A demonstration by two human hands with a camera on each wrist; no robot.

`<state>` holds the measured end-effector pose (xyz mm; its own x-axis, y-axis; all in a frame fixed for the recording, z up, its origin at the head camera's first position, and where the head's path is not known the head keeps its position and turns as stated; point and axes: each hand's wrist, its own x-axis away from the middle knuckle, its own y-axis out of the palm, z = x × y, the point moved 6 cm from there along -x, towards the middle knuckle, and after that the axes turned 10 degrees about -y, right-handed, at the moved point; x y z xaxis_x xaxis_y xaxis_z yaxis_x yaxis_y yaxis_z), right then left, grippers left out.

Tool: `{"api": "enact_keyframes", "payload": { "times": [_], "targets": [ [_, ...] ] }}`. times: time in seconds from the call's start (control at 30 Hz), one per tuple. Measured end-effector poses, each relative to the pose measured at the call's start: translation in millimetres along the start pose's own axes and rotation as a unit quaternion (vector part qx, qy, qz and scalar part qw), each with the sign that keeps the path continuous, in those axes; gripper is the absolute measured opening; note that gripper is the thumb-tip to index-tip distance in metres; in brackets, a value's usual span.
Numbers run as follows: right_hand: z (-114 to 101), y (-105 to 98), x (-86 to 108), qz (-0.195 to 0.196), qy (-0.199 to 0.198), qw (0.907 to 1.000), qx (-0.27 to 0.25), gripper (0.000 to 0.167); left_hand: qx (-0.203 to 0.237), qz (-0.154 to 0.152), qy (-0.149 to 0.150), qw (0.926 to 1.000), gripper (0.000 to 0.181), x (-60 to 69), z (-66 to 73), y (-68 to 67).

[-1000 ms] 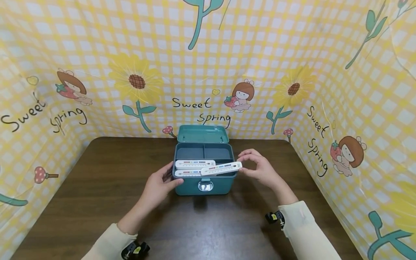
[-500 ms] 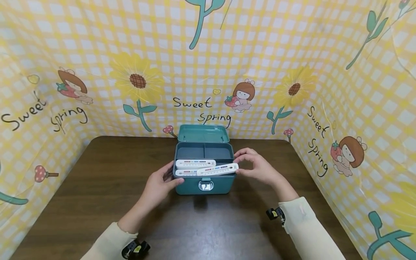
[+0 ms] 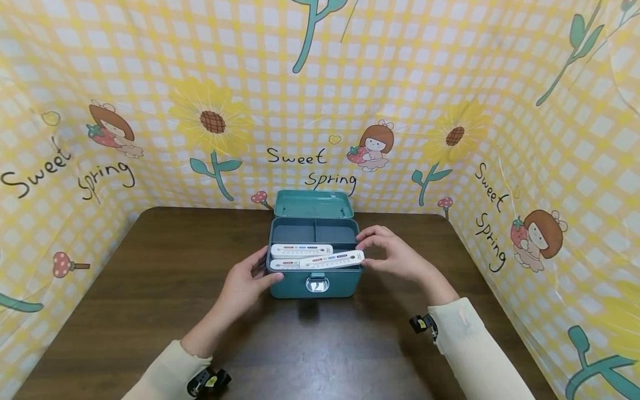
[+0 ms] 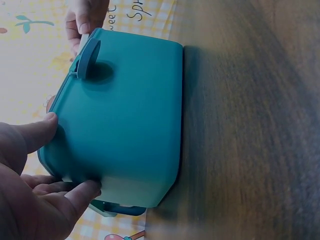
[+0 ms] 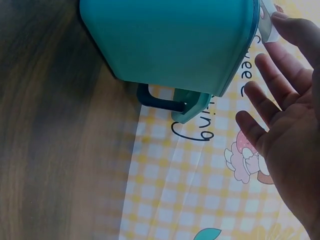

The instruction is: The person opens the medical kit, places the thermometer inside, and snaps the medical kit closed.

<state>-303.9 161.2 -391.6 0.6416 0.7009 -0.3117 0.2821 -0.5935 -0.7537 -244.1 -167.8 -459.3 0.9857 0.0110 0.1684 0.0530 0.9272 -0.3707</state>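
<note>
A teal storage box (image 3: 295,286) stands with its lid (image 3: 313,204) up at the back. Across its front section lie white, flat thermometers with printed scales: a rear thermometer (image 3: 301,251), a front thermometer (image 3: 283,264), and a tilted thermometer (image 3: 334,260) over the front one. My right hand (image 3: 397,258) pinches the tilted one's right end between thumb (image 5: 292,27) and forefinger, while its other fingers spread beside the box. My left hand (image 3: 245,282) holds the box's left front corner, thumb (image 4: 40,131) at the front rim and fingers along the side.
Two grey compartments (image 3: 292,230) take up the rear of the box. A metal-faced latch (image 3: 317,284) hangs on its front. Beneath is a dark wooden table (image 3: 320,350), with a yellow checked cloth (image 3: 300,100) around its back and sides.
My right hand has shifted a little left with the tilted thermometer, which now sits further over the box and overlaps the front one more. My left hand stays at the box's corner.
</note>
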Motion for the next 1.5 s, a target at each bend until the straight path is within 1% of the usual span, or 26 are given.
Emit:
{"api": "enact_keyframes", "payload": {
  "times": [0.2,0.43,0.6,0.9,1.23,1.5],
  "targets": [
    [-3.1,3.4,-7.2,-0.02,-0.011,0.9997,0.013,0.024,0.005,0.001,0.002,1.0,0.084,-0.1,-0.4,0.0],
    [-2.4,10.6,-13.7,-0.039,-0.013,0.9989,0.021,0.024,0.004,0.003,0.001,1.0,0.085,0.4,-0.2,0.2],
    [-2.3,12.0,-18.0,-0.042,-0.021,0.9986,0.024,0.024,0.007,0.001,0.001,1.0,0.085,0.6,-0.4,-0.4],
    [-2.1,19.2,-24.8,-0.046,-0.028,0.9985,0.012,0.024,0.007,0.001,-0.003,1.0,0.085,0.4,-1.3,-1.0],
    [-2.6,25.6,-28.7,-0.04,-0.044,0.9981,0.016,0.024,0.009,-0.001,-0.006,0.9999,0.086,0.9,-0.7,-1.5],
    [-5.8,29.2,-33.2,-0.049,-0.055,0.9971,0.019,0.021,0.009,0.0,-0.008,0.9999,0.087,1.0,0.3,-1.4]
  ]
}}
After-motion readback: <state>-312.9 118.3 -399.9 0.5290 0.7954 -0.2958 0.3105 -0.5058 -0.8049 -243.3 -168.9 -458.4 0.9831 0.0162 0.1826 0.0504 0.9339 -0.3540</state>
